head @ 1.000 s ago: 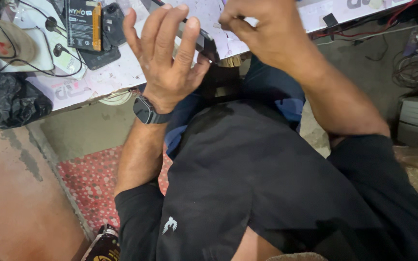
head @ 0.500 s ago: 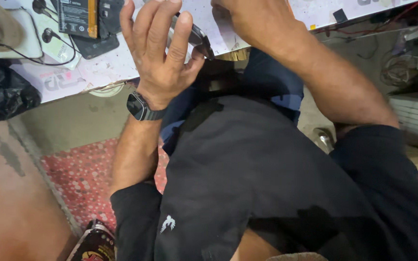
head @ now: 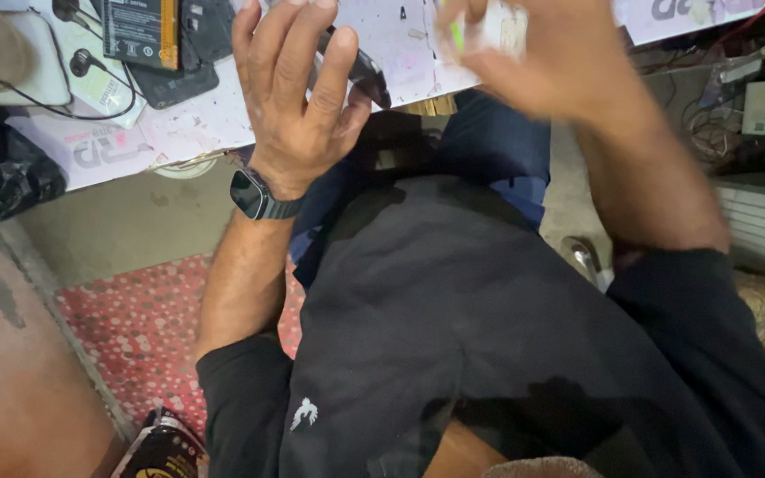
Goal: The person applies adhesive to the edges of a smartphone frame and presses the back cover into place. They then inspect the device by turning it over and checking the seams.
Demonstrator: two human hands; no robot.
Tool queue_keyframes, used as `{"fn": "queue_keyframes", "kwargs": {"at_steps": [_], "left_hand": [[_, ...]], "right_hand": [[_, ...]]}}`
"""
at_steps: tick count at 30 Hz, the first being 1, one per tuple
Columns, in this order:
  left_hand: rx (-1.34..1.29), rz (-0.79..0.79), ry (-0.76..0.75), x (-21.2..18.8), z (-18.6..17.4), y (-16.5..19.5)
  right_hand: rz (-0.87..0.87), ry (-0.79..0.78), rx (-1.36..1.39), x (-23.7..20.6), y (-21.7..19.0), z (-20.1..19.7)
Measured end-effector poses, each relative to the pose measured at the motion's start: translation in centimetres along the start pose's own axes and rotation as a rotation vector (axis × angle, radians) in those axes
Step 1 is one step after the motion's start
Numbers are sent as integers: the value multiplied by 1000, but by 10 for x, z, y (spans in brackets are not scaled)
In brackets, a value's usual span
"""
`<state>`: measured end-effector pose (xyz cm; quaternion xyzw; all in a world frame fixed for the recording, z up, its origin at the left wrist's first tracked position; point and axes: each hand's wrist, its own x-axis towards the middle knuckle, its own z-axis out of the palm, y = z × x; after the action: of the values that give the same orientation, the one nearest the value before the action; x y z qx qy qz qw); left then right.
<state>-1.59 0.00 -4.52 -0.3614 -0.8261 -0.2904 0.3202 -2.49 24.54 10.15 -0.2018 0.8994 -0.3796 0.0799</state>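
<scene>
My left hand [head: 298, 97], with a dark smartwatch [head: 254, 195] on the wrist, is raised at the front edge of the white worktable [head: 223, 119]. Its fingers are spread behind a dark flat device [head: 367, 73], and the thumb presses the device's side. My right hand [head: 537, 66] is blurred with motion, to the right of the device and apart from it. It pinches a small white piece with a green bit [head: 499, 26]. What that piece is cannot be made out.
On the table's left lie a black and yellow battery [head: 139, 31], a dark phone shell [head: 189, 62] and earphone cables [head: 81, 64]. A black bag [head: 2, 173] hangs at the left. On the floor are a red dotted mat [head: 135, 327] and a bottle [head: 157, 451]. Cluttered shelves [head: 754, 106] stand on the right.
My right hand has pulled away from the dark device toward the right, now with a small white piece in its fingers. My left hand keeps the device in the same pose.
</scene>
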Motion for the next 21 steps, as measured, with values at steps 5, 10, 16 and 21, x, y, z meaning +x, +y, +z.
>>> {"fn": "queue_keyframes", "kwargs": {"at_steps": [5, 10, 16, 21], "left_hand": [[-6, 5, -65, -1, 0, -1], [36, 45, -85, 5, 1, -3], [40, 31, -98, 2, 2, 0], [13, 60, -69, 8, 3, 3]], "right_hand": [[-725, -713, 810, -51, -33, -32], [-1105, -852, 889, -75, -15, -26], [-995, -731, 856, -67, -27, -37], [-489, -343, 803, -92, 7, -53]]}}
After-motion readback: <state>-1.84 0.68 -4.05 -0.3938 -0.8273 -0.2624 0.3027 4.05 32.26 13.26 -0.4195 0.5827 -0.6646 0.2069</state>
